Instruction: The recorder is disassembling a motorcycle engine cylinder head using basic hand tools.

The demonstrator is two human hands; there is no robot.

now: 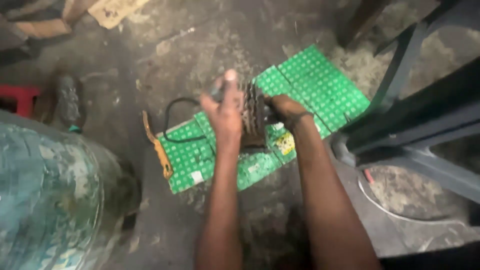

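Both my hands are on a rusty stack of toothed sprockets [254, 116], held on edge over flattened green cardboard [320, 85] on the floor. My left hand [224, 112] presses against its left face and grips a dark tool handle [217, 93] that pokes out above the thumb. My right hand [284, 107] clasps the right side of the sprocket stack. My forearms hide the cardboard's near middle.
A black cable [172, 117] loops on the cardboard's left end beside an orange-brown tool [159, 150]. A large blue-green drum [50, 195] fills the lower left. A dark metal frame [415, 125] stands at the right. A shoe [67, 102] and a red object [17, 97] lie at the left.
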